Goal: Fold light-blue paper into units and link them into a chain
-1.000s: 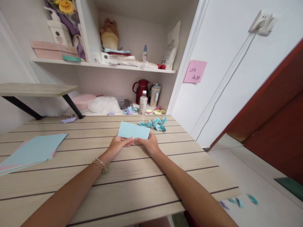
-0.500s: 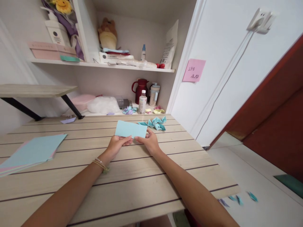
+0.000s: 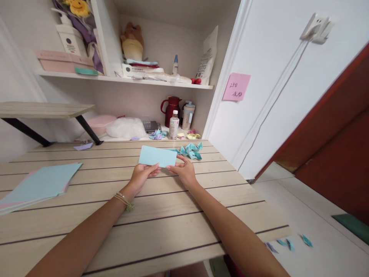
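A light blue rectangle of paper (image 3: 157,156), apparently folded in half, is held up over the middle of the table. My left hand (image 3: 142,175) pinches its lower left edge, thumb in front and fingers behind. At the lower right corner my right hand (image 3: 184,171) grips the same paper between thumb and fingers. Just behind the right hand lie several folded teal paper pieces (image 3: 191,151). To the left, a stack of square paper sheets (image 3: 43,184) rests on the table, blue on top with pink and green edges below.
The slatted table (image 3: 161,223) meets a shelf unit at the back. A clear bottle (image 3: 173,126), a red jug (image 3: 171,109) and a cup (image 3: 188,116) stand there. A raised wooden stand (image 3: 46,109) is at left. Folded paper pieces (image 3: 290,245) lie on the floor at right.
The paper has shifted slightly left. My right hand has moved a little right along its edge, its thumb now farther from the left thumb.
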A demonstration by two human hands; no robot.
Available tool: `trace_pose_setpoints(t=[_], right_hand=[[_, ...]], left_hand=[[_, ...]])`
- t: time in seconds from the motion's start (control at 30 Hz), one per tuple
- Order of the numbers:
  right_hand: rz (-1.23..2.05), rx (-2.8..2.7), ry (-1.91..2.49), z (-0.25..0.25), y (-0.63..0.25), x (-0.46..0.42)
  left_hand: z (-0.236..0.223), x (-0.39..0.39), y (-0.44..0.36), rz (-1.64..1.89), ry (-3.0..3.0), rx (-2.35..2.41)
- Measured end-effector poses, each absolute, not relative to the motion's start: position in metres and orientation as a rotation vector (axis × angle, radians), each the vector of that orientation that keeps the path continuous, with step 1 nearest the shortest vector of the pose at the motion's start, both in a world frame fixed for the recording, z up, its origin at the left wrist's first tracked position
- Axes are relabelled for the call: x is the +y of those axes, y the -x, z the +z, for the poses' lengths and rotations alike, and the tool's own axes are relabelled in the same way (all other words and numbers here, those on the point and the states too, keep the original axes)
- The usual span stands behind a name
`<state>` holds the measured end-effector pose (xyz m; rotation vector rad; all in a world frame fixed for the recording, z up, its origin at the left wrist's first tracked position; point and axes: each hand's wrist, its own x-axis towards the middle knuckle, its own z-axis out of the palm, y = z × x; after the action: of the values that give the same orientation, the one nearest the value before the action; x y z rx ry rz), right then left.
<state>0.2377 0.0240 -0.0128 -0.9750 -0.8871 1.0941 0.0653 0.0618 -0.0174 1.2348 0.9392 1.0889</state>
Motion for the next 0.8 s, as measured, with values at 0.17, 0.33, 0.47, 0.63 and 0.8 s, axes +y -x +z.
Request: trace_pose_setpoints(t=[0.17, 0.33, 0.47, 0.63, 0.8], right_hand=[[1.140, -0.860, 0.943, -0.014, -0.237, 0.025], [1.147, -0.881, 0.937, -0.015, -0.235, 0.023], [1.128, -1.155, 0.975, -0.017, -0.234, 0.020], [0.885, -1.663, 1.004, -0.014, -0.246, 0.019], [0.680, -1.879, 0.987, -0.010, -0.263, 0.024]], left_hand=[[-0.017, 0.062, -0.066, 1.109, -1.210, 0.933], [-0.018, 0.062, -0.068, 1.115, -1.185, 0.923], [-0.018, 0.064, -0.067, 1.184, -1.110, 0.833], [-0.018, 0.069, -0.061, 1.209, -1.104, 0.780], [-0.019, 0.070, -0.058, 1.126, -1.166, 0.767]])
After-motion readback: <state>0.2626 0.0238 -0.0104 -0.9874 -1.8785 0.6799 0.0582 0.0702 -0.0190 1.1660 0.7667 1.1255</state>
